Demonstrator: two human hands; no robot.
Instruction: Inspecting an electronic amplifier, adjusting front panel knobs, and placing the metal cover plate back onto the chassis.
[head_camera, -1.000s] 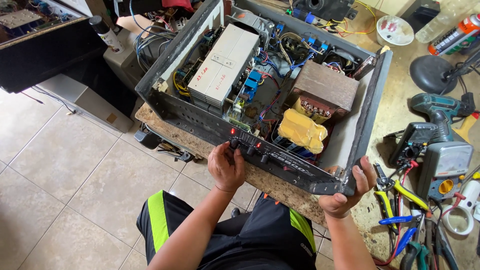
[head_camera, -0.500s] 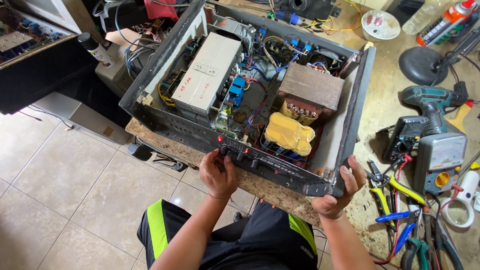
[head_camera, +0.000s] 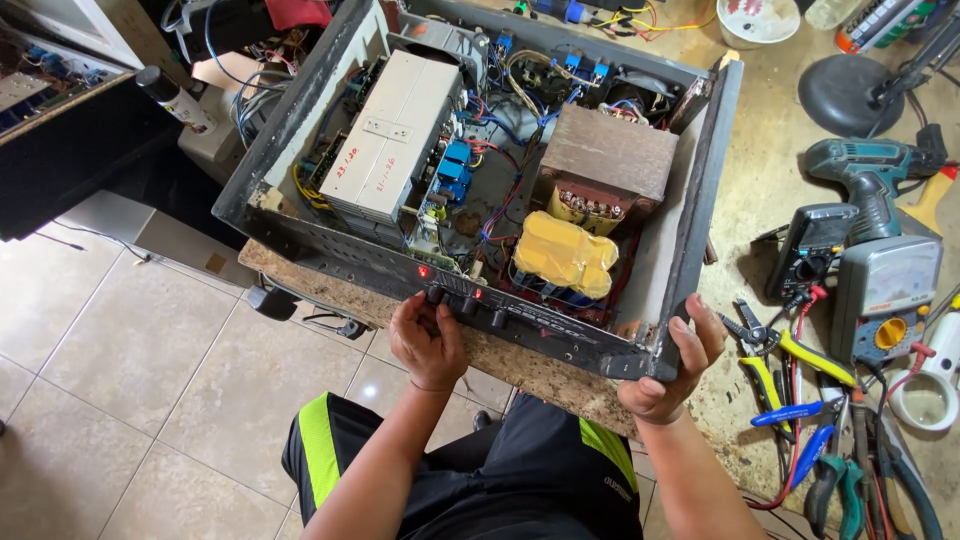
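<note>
Cover already off, amplifier chassis (head_camera: 480, 190) lies open on the surface (head_camera: 560, 375), left hand (head_camera: 428, 340) pinching what seems a front-panel knob (head_camera: 437, 296), right hand (head_camera: 668, 362) gripping its corner.

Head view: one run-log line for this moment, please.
left hand: on front-panel knobs | right hand: grips amplifier chassis front corner | lid: off | transformer: exposed | chassis on workbench edge
</note>
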